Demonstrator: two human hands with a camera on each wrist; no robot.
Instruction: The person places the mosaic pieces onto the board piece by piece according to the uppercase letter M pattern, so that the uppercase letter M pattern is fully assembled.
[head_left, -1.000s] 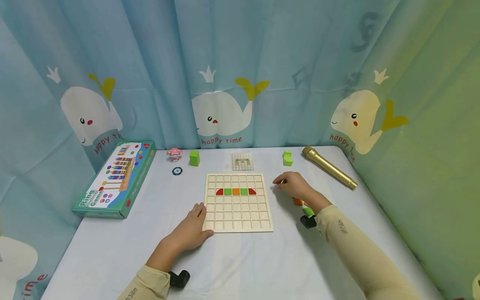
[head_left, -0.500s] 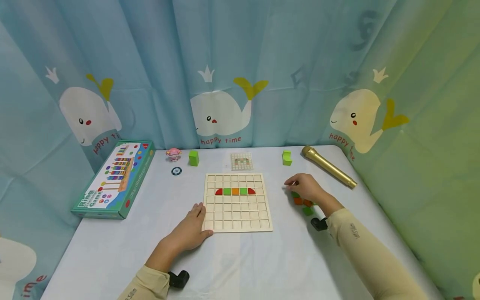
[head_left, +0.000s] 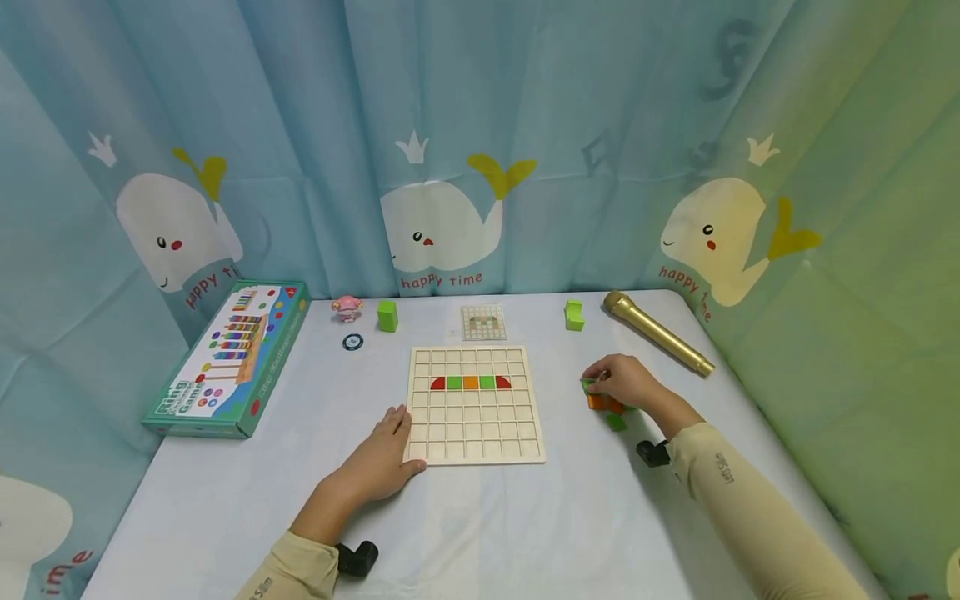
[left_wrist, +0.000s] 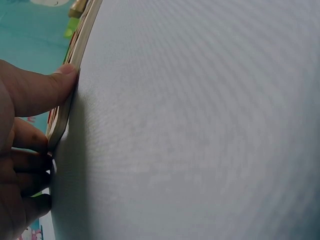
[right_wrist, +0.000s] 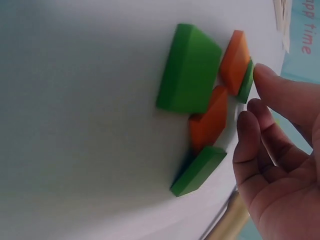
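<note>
A square wooden grid board lies mid-table with a row of red, green and orange tiles set across it. My left hand rests at its front left corner; in the left wrist view the thumb lies along the edge. To the right of the board, my right hand is over a small group of loose tiles. Its thumb and fingertips are parted right by a small green tile. Close by lie an orange tile, a larger green tile, another orange tile and a green one.
Behind the board lies a pattern card. Green blocks, a pink figurine and a round dark disc stand or lie toward the back. A gold microphone is at right, a game box at left.
My right hand has moved right and toward me, away from the board's right side to the loose tiles. The left hand stays at the board's corner.
</note>
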